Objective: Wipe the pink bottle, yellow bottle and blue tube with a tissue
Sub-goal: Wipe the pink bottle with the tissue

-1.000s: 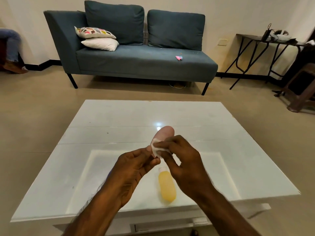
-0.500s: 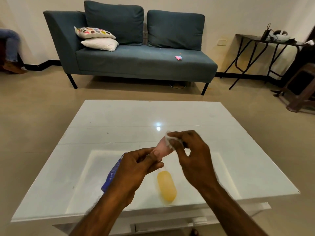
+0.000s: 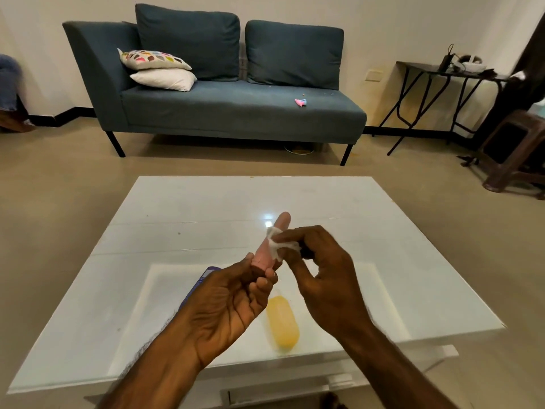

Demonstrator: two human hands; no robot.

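We see a dim, warm-lit room. A bright glare spot sits on the glossy white table [image 3: 295, 202]. Wide-angle distortion bends the edges, and the far right side looks dark and blurred.

**Room condition — living area**

Teal sofa [image 3: 236, 113] against cream wall [image 3: 383, 19], two pillows [image 3: 160, 69] at its left end. Beige floor [image 3: 59, 187]. Glossy white counter [image 3: 206, 202] — ceiling light reflected. Black folding table [image 3: 442, 93] at right.

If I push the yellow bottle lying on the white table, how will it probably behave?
The yellow bottle lies on its side and looks rounded, so it would probably roll. The table is glossy, so it may also slide easily. It looks small, likely light.
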